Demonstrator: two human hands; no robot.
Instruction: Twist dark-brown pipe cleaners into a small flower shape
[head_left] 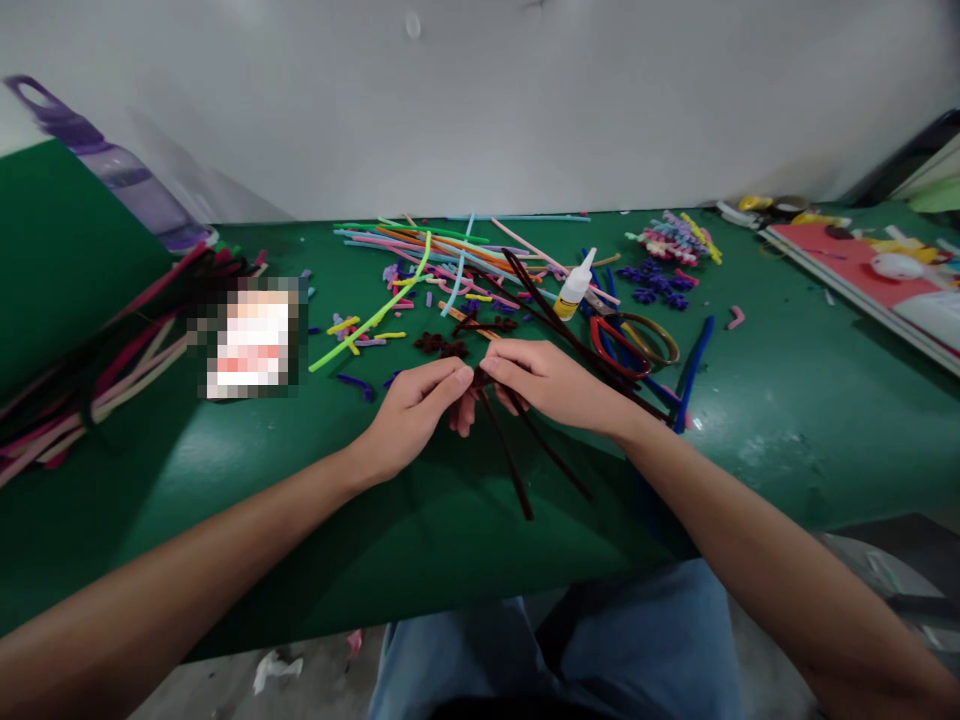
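Dark brown pipe cleaners (510, 455) are pinched between both hands, with two long ends hanging down toward the table's front edge. My left hand (420, 405) grips them from the left, thumb and forefinger pressed together. From the right, my right hand (547, 380) pinches the same pieces; its fingertips nearly meet those of the left. The bent part between the hands is mostly hidden by the fingers. Just beyond lie small dark brown twisted pipe cleaner shapes (441, 345). Longer dark brown pipe cleaners (555, 310) run behind my right hand.
Scissors (619, 345) and a white glue bottle (576, 287) are beyond my right hand. Coloured pipe cleaners (435, 245) lie along the wall. Purple twisted shapes (656, 283) sit farther right, near a red-covered board (840, 275). A purple bottle (139, 185) stands at left.
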